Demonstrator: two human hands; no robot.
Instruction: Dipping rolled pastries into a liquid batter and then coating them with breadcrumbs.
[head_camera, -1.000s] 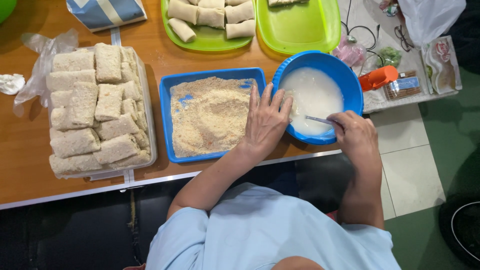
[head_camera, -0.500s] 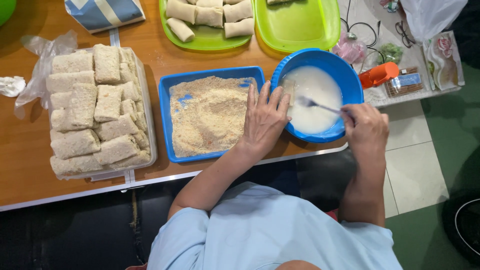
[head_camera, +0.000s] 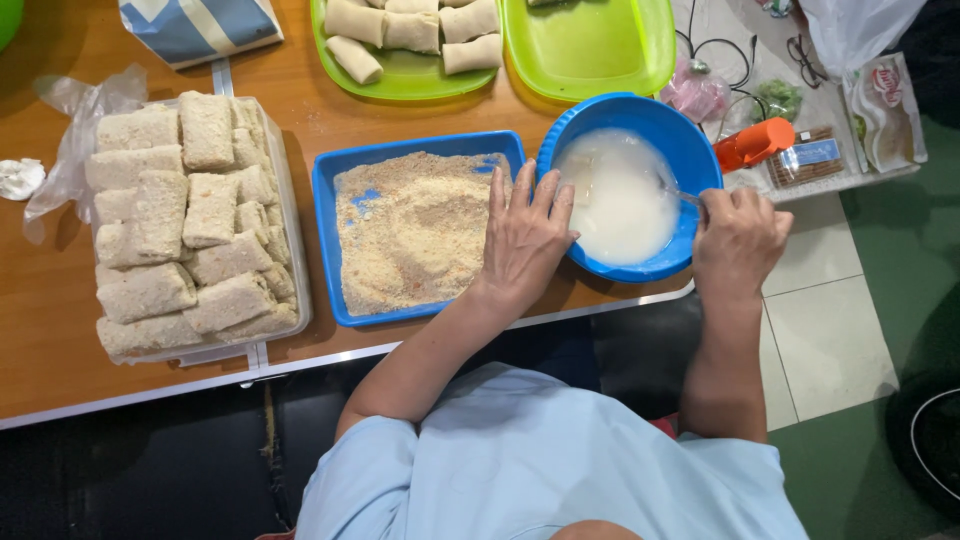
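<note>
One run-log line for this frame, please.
left hand: steadies blue bowl rim | right hand: holds spoon in white batter | breadcrumb tray: beside bowl

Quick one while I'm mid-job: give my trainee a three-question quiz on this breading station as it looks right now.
1. True or false: the left hand rests against the rim of the blue bowl.
2. What does the right hand hold? A) a spoon handle dipping into the white batter B) a knife C) a breaded roll
3. Fill in: the blue tray beside the bowl holds ______.

Key: 1 true. 2 A, the spoon reaches into the batter. 3 breadcrumbs.
</note>
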